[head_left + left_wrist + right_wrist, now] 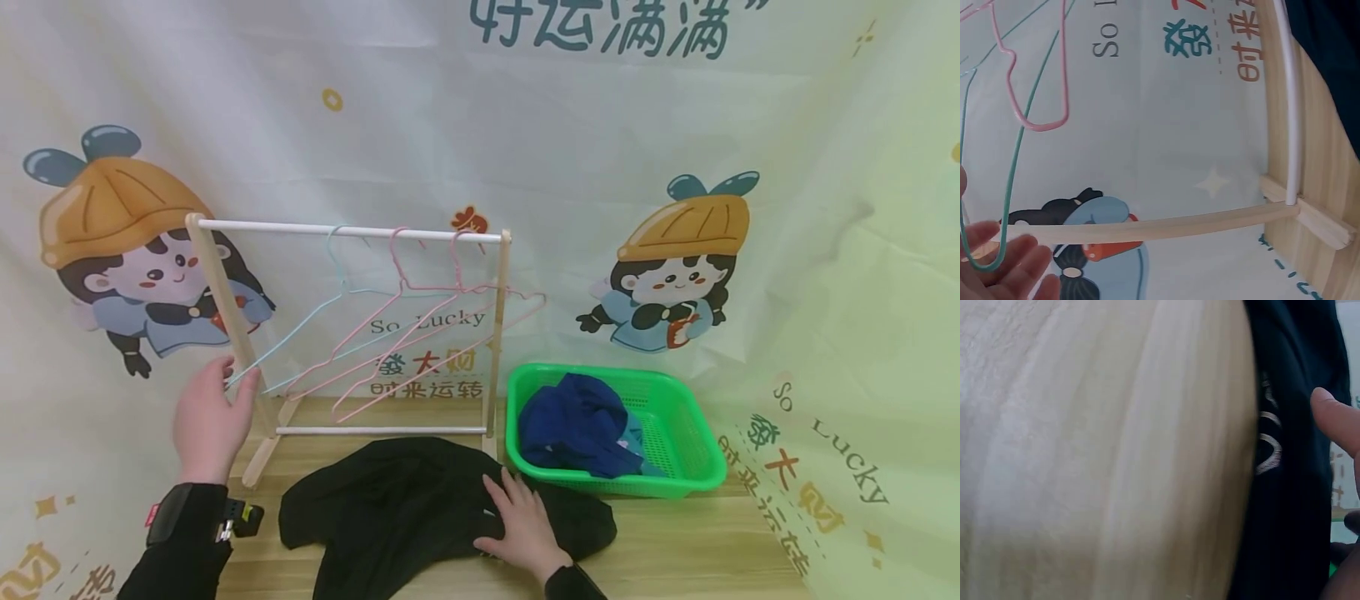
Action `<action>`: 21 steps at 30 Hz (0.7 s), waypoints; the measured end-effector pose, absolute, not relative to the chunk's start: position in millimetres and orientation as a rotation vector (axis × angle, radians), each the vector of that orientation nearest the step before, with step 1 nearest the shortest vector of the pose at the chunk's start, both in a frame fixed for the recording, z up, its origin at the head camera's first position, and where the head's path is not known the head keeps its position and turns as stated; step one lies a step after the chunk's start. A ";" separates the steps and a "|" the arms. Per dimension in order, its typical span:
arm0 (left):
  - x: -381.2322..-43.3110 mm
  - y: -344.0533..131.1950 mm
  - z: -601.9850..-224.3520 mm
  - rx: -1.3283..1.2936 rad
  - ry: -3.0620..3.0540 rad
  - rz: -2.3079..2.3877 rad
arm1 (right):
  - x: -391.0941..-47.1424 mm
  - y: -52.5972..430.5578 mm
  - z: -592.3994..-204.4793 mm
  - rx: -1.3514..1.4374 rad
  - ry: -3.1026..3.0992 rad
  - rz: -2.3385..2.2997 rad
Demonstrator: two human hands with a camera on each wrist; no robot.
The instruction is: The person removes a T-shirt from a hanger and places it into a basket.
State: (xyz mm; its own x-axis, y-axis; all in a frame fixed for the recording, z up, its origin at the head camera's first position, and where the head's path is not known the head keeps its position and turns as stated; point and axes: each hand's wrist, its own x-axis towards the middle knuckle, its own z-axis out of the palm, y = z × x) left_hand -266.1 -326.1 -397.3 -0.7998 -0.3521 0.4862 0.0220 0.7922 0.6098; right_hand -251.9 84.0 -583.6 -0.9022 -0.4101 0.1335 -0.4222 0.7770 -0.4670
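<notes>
In the head view my left hand [213, 421] is at the lower left corner of a light blue clothes hanger [300, 325], which hangs from the rack's top bar. The left wrist view shows the hanger's rounded corner [988, 265] across the fingers [1022, 256], with a gap between thumb and fingers. My right hand [525, 525] rests, fingers spread, on a black garment [397, 500] lying on the table. Pale lettering [1269, 444] marks the cloth in the right wrist view, near the thumb [1335, 419].
A wooden rack [495, 333] with a white top bar [285, 227] stands behind the garment. Two pink hangers [367, 321] hang on it, right of the blue one. To the right, a green basket [678, 417] contains dark blue cloth [573, 425]. A printed backdrop [562, 125] closes off the rear.
</notes>
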 end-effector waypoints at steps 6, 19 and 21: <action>-261.5 -329.0 -428.5 0.301 -2.378 -0.894 | -247.3 80.7 -599.4 0.617 -3.011 0.736; -244.8 -315.7 -502.1 0.213 -2.744 -0.756 | -241.8 75.8 -603.4 0.470 -3.021 0.417; -242.5 -311.3 -508.7 0.214 -2.790 -0.735 | -241.1 75.3 -604.3 0.457 -3.013 0.413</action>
